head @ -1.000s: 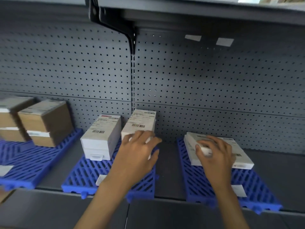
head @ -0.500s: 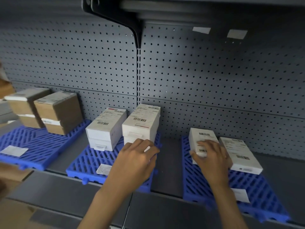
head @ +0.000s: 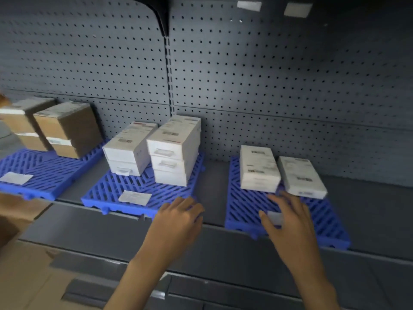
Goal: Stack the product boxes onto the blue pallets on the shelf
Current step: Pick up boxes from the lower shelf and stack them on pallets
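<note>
Left hand (head: pixel 178 218) loosely curled, empty, over front edge of middle blue pallet (head: pixel 107 193), right hand (head: pixel 288 220) spread, empty, over right blue pallet (head: pixel 243 204), behind them three-high white stack (head: pixel 174 153) beside two-high white stack (head: pixel 127 151), two white boxes (head: pixel 257 168) side by side on right pallet

left hand (head: pixel 178 221) off white stack (head: pixel 175 151), right hand (head: pixel 290 222) withdrawn
</note>
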The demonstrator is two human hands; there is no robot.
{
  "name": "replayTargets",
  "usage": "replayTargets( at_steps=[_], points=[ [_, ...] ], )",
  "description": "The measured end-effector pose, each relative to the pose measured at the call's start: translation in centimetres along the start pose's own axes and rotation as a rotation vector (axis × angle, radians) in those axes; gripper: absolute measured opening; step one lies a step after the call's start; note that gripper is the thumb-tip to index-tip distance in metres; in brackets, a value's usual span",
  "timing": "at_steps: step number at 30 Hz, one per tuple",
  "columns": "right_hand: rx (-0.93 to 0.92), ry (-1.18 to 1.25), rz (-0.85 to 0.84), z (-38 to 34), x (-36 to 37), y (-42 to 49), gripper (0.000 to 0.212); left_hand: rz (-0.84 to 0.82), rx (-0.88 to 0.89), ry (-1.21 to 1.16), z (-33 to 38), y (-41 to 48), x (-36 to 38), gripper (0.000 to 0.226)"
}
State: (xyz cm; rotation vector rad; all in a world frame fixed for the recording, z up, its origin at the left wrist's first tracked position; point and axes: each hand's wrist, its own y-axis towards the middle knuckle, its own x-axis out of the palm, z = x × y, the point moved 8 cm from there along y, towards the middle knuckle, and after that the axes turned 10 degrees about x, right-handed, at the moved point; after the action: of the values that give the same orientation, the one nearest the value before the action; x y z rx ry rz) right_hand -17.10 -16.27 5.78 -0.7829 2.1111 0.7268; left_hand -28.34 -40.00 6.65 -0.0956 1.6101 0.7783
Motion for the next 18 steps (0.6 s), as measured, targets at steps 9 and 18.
replayTargets(
  at_steps=[9,18],
  points=[
    [0.057,-0.159,0.049,7.4,-4.3,-13.0,0.041,-0.073,0.146,-0.141,8.5,-4.3,3.9,0.027],
    [0.234,-0.249,0.069,19.0,-9.9,-22.8,0.041,-0.153,0.288,-0.300,23.0,-5.8,7.8,0.017]
  ],
)
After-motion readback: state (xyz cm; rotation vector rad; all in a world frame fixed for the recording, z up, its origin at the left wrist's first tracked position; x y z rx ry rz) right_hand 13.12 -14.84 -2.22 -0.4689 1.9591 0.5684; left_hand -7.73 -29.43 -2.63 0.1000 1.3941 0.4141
